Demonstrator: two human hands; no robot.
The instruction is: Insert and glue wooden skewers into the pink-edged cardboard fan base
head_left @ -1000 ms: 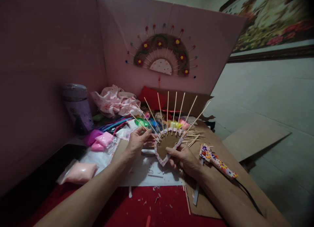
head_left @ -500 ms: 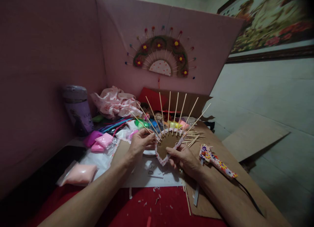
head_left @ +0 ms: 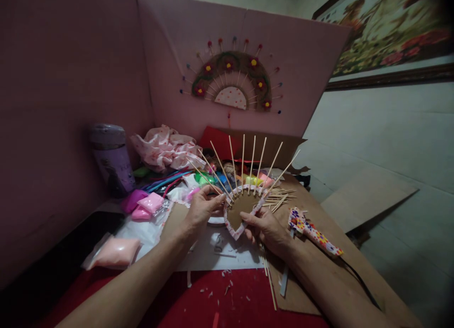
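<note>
My right hand [head_left: 266,228] grips the lower right edge of a brown cardboard piece [head_left: 243,213], its thumb on the face. Pale fabric wraps the cardboard's rim, which comes to a point at the bottom. Several thin wooden sticks [head_left: 232,165] fan upward from the upper part, with small blobs at their lower ends. My left hand [head_left: 206,206] pinches the leftmost stick [head_left: 202,172] near its lower end, beside the cardboard's left edge. Part of the left fingers is hidden behind the thumb and stick.
A flower-patterned glue gun [head_left: 314,231] with a black cord lies on cardboard at right, near loose sticks [head_left: 280,200]. Clay packets [head_left: 117,252], crumpled fabric [head_left: 166,148] and a purple tumbler [head_left: 112,160] stand left. A decorated half-round fan [head_left: 230,63] hangs on the pink board behind.
The cardboard piece has tilted slightly, so the tips of the right-hand sticks sit a little lower and further left. Both hands keep their grip in nearly the same place.
</note>
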